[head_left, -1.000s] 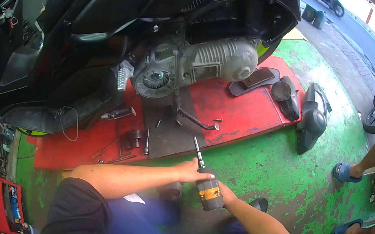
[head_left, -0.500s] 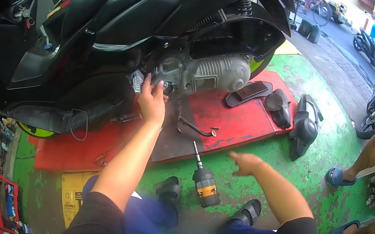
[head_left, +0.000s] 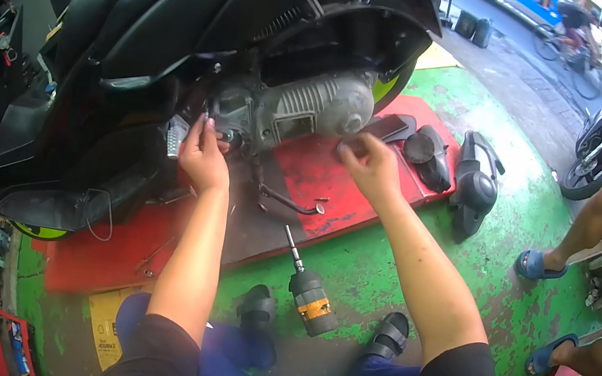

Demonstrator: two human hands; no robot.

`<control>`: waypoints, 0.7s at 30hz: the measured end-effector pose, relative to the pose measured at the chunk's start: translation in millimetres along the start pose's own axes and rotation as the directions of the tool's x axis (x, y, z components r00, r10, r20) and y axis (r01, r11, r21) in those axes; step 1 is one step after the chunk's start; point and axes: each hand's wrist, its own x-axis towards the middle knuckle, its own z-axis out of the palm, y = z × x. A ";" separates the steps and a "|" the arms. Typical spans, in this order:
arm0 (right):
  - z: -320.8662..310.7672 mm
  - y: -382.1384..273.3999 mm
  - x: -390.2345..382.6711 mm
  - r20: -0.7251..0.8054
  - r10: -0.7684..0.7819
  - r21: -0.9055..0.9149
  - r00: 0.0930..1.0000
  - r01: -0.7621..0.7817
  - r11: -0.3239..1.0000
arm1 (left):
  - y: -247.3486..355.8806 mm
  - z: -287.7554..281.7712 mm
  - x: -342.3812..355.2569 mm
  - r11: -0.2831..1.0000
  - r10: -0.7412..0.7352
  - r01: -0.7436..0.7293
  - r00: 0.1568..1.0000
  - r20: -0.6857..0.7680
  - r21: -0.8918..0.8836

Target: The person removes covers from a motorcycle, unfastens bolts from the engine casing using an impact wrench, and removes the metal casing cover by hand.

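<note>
My left hand (head_left: 205,159) is raised to the front end of the grey engine casing (head_left: 314,107) of a black scooter (head_left: 161,21). Its thumb and fingers are pinched together; whatever lies between them is too small to make out. Just right of the casing's rounded end, above the red platform (head_left: 302,180), hovers my right hand (head_left: 374,171). Its fingers are curled in, and I cannot make out what they hold. Between my feet on the floor stands a black and orange power driver (head_left: 312,303), its long socket pointing up.
Black scooter parts (head_left: 429,158) and a dark phone (head_left: 386,128) lie on the platform's right end. Another black part (head_left: 477,182) is on the green floor. The kickstand (head_left: 287,200) sticks out below the engine. A person in blue slippers (head_left: 540,265) sits at right.
My right hand has risen from above the floor to beside the engine casing, and its spread fingers have curled in. My left fingers stay at the casing, now pinched closer. The view has shifted slightly.
</note>
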 end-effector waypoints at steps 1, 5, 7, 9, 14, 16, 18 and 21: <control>6.2 -5.4 12.9 -0.111 -0.087 -0.057 0.990 0.081 0.995 | 4.1 -3.2 -7.3 0.997 -0.052 0.050 0.998 -0.033 -0.056; 33.1 -26.5 56.9 -0.432 -0.226 -0.153 0.873 0.176 0.972 | -2.5 -17.8 -34.2 0.948 -0.256 0.217 0.955 -0.153 -0.232; 46.1 -44.0 72.6 -0.473 -0.208 -0.162 0.856 0.148 0.976 | -11.9 -30.6 -28.5 0.916 -0.313 0.200 0.898 -0.309 -0.347; 57.4 -49.4 82.7 -0.520 -0.200 -0.180 0.831 0.123 0.976 | -29.8 -38.7 -28.3 0.907 -0.341 0.215 0.880 -0.332 -0.362; 80.8 -44.3 94.5 -0.592 -0.099 -0.245 0.800 -0.062 0.968 | -35.4 -40.3 -31.3 0.737 -0.655 0.519 0.708 -0.266 -0.432; 82.2 -37.0 98.9 -0.598 -0.037 -0.246 0.801 -0.140 0.959 | -29.4 -34.6 -32.8 0.714 -0.697 0.602 0.661 -0.279 -0.358; 80.4 -37.6 99.5 -0.604 0.024 -0.190 0.797 -0.173 0.966 | -32.1 -29.4 -32.3 0.692 -0.721 0.637 0.632 -0.285 -0.340; 79.3 -41.4 101.2 -0.603 0.049 -0.161 0.796 -0.182 0.970 | -37.5 -22.2 -16.1 0.701 -0.711 0.597 0.632 -0.309 -0.391</control>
